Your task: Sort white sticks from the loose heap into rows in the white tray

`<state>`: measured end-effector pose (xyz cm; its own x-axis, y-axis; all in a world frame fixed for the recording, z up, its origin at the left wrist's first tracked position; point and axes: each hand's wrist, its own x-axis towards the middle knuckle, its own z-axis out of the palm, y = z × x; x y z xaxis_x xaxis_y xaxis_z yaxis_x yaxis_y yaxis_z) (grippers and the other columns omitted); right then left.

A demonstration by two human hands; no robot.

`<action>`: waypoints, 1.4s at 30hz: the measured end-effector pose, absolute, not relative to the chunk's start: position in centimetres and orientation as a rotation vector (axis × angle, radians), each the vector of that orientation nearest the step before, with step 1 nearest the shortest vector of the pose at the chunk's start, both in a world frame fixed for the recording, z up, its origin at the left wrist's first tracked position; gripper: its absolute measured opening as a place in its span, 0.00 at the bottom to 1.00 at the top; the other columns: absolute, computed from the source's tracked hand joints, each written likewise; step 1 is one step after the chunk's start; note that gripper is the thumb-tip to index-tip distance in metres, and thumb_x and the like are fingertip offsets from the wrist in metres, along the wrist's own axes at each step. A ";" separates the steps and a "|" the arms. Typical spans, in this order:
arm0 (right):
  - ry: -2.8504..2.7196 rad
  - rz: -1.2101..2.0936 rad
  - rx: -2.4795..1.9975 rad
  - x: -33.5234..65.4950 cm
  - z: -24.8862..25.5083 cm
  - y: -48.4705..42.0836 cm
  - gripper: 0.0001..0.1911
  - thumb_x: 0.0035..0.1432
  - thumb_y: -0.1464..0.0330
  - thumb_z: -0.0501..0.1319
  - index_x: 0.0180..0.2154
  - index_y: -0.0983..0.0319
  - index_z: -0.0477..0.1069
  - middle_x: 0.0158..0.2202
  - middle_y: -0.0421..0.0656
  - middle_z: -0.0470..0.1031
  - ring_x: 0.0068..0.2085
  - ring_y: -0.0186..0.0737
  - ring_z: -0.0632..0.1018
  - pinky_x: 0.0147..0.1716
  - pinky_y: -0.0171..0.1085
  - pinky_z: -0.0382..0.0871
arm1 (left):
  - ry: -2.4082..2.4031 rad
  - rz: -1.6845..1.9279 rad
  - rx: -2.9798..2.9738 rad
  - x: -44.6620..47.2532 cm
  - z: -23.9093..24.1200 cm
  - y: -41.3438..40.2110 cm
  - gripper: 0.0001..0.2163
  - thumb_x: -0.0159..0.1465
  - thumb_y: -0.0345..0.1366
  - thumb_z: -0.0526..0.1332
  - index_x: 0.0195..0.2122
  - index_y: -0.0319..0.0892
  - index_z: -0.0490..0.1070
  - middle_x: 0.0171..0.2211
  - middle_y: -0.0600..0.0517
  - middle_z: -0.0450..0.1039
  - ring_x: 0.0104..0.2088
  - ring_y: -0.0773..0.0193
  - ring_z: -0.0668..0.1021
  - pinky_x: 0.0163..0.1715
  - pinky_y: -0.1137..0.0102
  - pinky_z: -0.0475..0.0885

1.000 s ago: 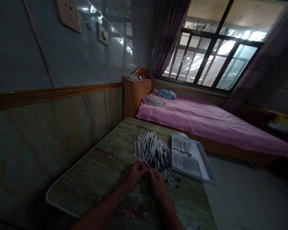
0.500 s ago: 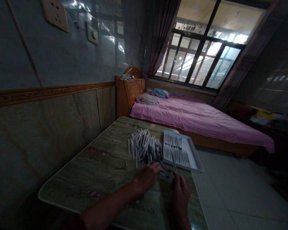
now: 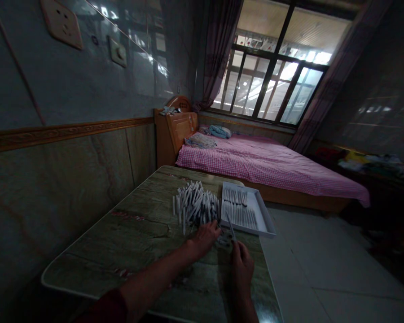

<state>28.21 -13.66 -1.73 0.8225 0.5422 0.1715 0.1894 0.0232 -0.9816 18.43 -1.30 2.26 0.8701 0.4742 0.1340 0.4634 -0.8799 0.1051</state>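
My right hand (image 3: 242, 264) is closed around the lower end of a slim, light pen-like stick (image 3: 230, 228), which points up and away toward the tray. At the near edge of a heap of white and grey pen-like sticks (image 3: 195, 202), my left hand (image 3: 206, 237) has its fingers bent together; what they hold, if anything, is hidden. Small dark and light pieces (image 3: 225, 240) lie on the table between the two hands. The shallow white tray (image 3: 264, 215) to the right of the heap has similar sticks lying side by side in two rows.
Everything lies on a wood-patterned table (image 3: 121, 242) with rounded corners. The tray reaches past its right edge, above the tiled floor (image 3: 299, 251). Behind stands a bed (image 3: 256, 161) with a pink checked sheet. A tiled wall (image 3: 63, 179) runs along the left.
The view has swung slightly right, so the scene sits further left. My left hand has shifted a little forward toward the heap. My right hand still holds the stick.
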 end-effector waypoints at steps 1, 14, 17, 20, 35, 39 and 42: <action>-0.600 0.309 -1.545 28.2 -1.7 -13.7 0.24 0.54 0.49 0.60 0.35 0.64 0.78 0.32 0.44 0.79 0.34 0.41 0.76 0.34 0.35 0.67 | 0.720 0.262 2.995 18.4 2.2 -1.3 0.08 0.65 0.26 0.55 0.42 0.39 0.72 0.44 0.43 0.72 0.45 0.55 0.76 0.41 0.64 0.72; -0.656 0.294 -1.597 28.5 -2.1 -13.7 0.24 0.54 0.48 0.60 0.36 0.63 0.78 0.33 0.45 0.79 0.35 0.42 0.77 0.35 0.35 0.68 | 0.459 0.405 3.096 18.2 1.6 -0.5 0.04 0.64 0.27 0.59 0.36 0.39 0.72 0.38 0.45 0.75 0.43 0.55 0.75 0.41 0.65 0.68; -0.670 0.280 -1.570 28.5 -2.0 -13.7 0.25 0.53 0.48 0.61 0.35 0.63 0.79 0.33 0.45 0.80 0.35 0.43 0.77 0.34 0.35 0.68 | 0.522 0.464 3.024 17.8 1.4 -0.7 0.05 0.65 0.26 0.57 0.38 0.39 0.71 0.40 0.44 0.74 0.44 0.54 0.75 0.44 0.63 0.68; -0.668 0.269 -1.546 28.5 -2.0 -13.7 0.25 0.51 0.48 0.62 0.34 0.64 0.79 0.31 0.45 0.80 0.33 0.42 0.77 0.32 0.35 0.68 | 0.662 0.644 2.751 17.1 1.1 -0.6 0.06 0.65 0.26 0.56 0.39 0.41 0.71 0.41 0.46 0.75 0.45 0.55 0.75 0.46 0.63 0.68; -0.910 0.423 -1.635 27.9 -2.2 -13.9 0.24 0.52 0.49 0.62 0.37 0.61 0.82 0.36 0.47 0.82 0.38 0.48 0.80 0.38 0.39 0.73 | 0.731 1.125 0.723 13.9 -0.9 1.1 0.18 0.49 0.43 0.71 0.39 0.44 0.73 0.30 0.55 0.77 0.29 0.65 0.79 0.30 0.71 0.73; -1.031 0.407 -1.656 27.4 -2.2 -14.1 0.20 0.55 0.53 0.61 0.38 0.60 0.82 0.38 0.47 0.82 0.39 0.48 0.81 0.38 0.38 0.73 | 0.659 1.109 0.609 13.5 -0.7 0.9 0.18 0.46 0.41 0.74 0.36 0.43 0.73 0.31 0.53 0.78 0.31 0.65 0.81 0.33 0.71 0.75; -1.078 0.385 -1.678 27.2 -2.1 -14.1 0.19 0.56 0.54 0.60 0.38 0.59 0.82 0.38 0.47 0.82 0.39 0.48 0.81 0.37 0.37 0.73 | 0.623 1.099 0.585 13.6 -0.7 0.7 0.20 0.44 0.41 0.76 0.37 0.41 0.74 0.31 0.52 0.79 0.32 0.64 0.81 0.33 0.71 0.75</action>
